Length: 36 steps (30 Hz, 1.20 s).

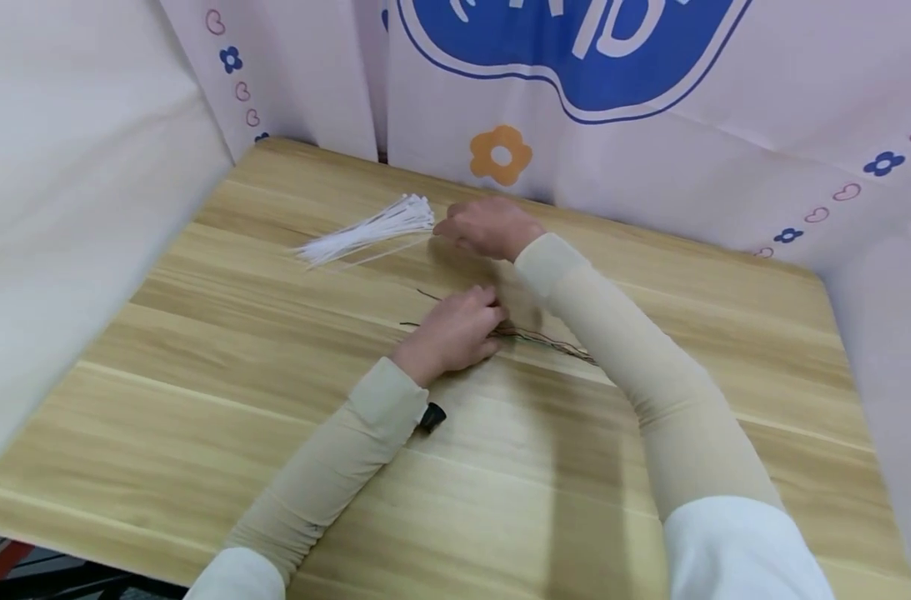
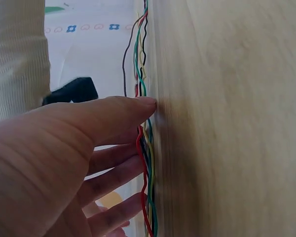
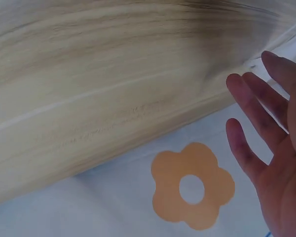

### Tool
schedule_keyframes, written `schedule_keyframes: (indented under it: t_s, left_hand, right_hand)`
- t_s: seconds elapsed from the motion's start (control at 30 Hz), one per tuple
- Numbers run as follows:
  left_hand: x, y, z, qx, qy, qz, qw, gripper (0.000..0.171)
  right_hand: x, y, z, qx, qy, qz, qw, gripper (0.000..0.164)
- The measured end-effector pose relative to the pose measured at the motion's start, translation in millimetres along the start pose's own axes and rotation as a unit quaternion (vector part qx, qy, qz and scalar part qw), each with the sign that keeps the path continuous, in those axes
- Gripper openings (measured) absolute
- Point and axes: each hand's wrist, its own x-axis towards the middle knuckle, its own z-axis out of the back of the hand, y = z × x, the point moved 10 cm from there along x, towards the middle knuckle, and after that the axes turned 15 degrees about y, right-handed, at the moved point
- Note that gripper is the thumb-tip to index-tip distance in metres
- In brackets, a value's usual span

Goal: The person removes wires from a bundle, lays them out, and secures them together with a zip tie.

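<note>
A bundle of thin coloured wires [image 1: 553, 342], red, green, black and yellow among them, lies along the wooden table. My left hand [image 1: 455, 329] holds this bundle, its thumb on one side and its fingers on the other in the left wrist view, where red wire [image 2: 141, 168] shows below the thumb. Loose wire ends stick out to the left of the hand. Farther back lies a bunch of white cable ties [image 1: 380, 229]. At its right end is my right hand [image 1: 493, 227], fingertips by the tie heads. In the right wrist view its thumb and fingers stand apart.
The wooden table [image 1: 237, 400] ends at a back cloth [image 1: 613, 167] with an orange flower and a blue emblem. White cloth [image 1: 72, 167] hangs at the left. A small black object [image 1: 431, 417] sits at the left wrist.
</note>
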Motion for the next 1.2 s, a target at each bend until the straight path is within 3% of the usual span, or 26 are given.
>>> schedule_keyframes:
  t_s: [0.23,0.47,0.63,0.8,0.9,1.0,1.2]
  left_hand:
    - [-0.8,-9.6,-1.5,-0.001,-0.005,-0.012,0.9999,0.029]
    - [-4.0,-10.6,2.2,0.0,-0.011,-0.012,0.9999,0.031]
    - [-4.6,-7.8,2.8,0.007,-0.012,-0.009,0.9999,0.031]
    - [-4.3,-4.5,2.1,0.006,-0.008,-0.003,0.9999,0.032]
    - [-3.6,-2.4,1.1,0.002,-0.004,0.001,1.0,0.033]
    - [-2.0,-1.6,0.1,0.002,-0.001,0.004,1.0,0.032]
    - [-0.5,-1.1,-3.8,0.005,0.004,0.013,0.9999,0.03]
  right_hand:
    - [9.0,-6.5,-6.3,-0.008,-0.008,-0.024,1.0,0.024]
    - [16.3,-17.0,-1.9,0.038,-0.008,-0.055,0.998,0.021]
    - [20.6,-19.9,-1.3,0.084,0.002,-0.048,0.995,0.007]
    - [24.0,-20.0,-3.0,0.1,0.015,-0.045,0.994,0.01]
    - [25.7,-17.8,-4.8,0.067,0.032,-0.051,0.996,0.011]
    - [27.7,-12.0,-9.1,-0.006,0.058,-0.057,0.997,0.02]
    - [31.4,10.0,-19.6,-0.176,0.089,-0.027,0.98,0.028]
